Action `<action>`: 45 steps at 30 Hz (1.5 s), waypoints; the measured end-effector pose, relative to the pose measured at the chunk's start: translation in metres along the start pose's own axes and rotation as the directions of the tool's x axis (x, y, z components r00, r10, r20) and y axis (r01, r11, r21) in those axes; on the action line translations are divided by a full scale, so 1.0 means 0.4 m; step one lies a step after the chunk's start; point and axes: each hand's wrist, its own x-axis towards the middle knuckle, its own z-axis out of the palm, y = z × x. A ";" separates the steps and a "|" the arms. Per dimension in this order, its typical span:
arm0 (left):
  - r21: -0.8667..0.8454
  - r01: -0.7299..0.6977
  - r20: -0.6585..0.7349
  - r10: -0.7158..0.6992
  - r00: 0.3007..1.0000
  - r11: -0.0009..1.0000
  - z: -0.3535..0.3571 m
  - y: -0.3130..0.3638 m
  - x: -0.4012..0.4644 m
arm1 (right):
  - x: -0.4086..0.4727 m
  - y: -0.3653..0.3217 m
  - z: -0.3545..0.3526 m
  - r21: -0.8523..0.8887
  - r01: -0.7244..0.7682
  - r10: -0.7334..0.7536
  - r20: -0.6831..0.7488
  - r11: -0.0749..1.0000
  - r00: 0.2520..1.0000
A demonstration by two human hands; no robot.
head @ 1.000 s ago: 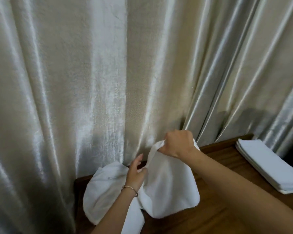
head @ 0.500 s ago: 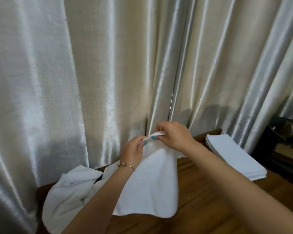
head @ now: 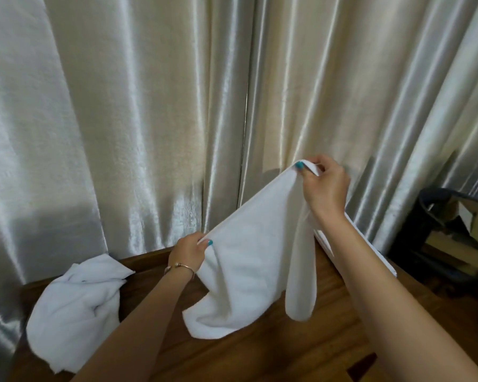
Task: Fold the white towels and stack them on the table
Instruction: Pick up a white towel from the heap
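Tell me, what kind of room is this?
Probably a hotel or guest room: shiny floor-length curtains hang behind a wooden table with a neat stack of folded white towels.

No text, label, brand, number or sign could be read anywhere in the view.

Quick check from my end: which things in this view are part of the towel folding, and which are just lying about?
Part of the job:
- white towel held up by the left hand and right hand
- crumpled towel, unfolded
- folded stack, mostly hidden behind the right arm
- wooden table

Just lying about:
- curtain
- dark bin with boxes, right of the table
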 end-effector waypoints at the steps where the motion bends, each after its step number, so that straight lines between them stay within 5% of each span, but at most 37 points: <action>1: 0.019 0.009 0.008 -0.009 1.000 1.000 -0.002 0.003 -0.002 | 0.007 0.006 -0.015 0.004 -0.020 0.020 -0.025 1.000 0.999; 6: 0.131 0.088 0.018 -0.091 0.996 0.987 -0.034 -0.012 -0.019 | 0.027 0.044 -0.097 -0.100 -0.105 0.097 -0.082 0.989 0.992; 9: 0.060 0.085 -0.058 -0.082 0.995 0.995 -0.057 -0.021 -0.035 | 0.034 0.059 -0.149 -0.150 -0.198 0.178 -0.139 0.969 0.974; 15: -0.072 -0.034 -0.311 0.010 0.950 0.997 -0.133 0.021 -0.065 | 0.028 0.048 -0.225 -0.244 -0.295 0.238 -0.238 0.924 0.942; 20: -0.012 -0.189 -0.325 0.175 0.929 0.982 -0.217 0.058 -0.105 | 0.025 0.039 -0.260 -0.189 -0.325 0.258 -0.306 0.927 0.916; 28: -0.107 -0.261 -0.246 0.228 0.942 0.959 -0.317 0.062 -0.121 | 0.030 0.040 -0.277 -0.158 -0.316 0.255 -0.317 0.935 0.913; 34: -0.167 -0.101 -0.054 0.093 0.994 0.981 -0.302 -0.029 -0.035 | 0.045 0.142 -0.157 -0.293 -0.317 0.270 -0.190 0.902 0.944; 39: 0.196 -0.020 0.265 -0.033 0.964 0.980 -0.128 -0.194 0.070 | 0.042 0.329 0.059 -0.571 -0.316 0.381 -0.007 0.757 0.925; 45: 0.361 0.220 0.293 -0.334 0.896 0.906 0.136 -0.417 0.180 | -0.001 0.592 0.284 -0.792 -0.109 0.406 0.185 0.601 0.895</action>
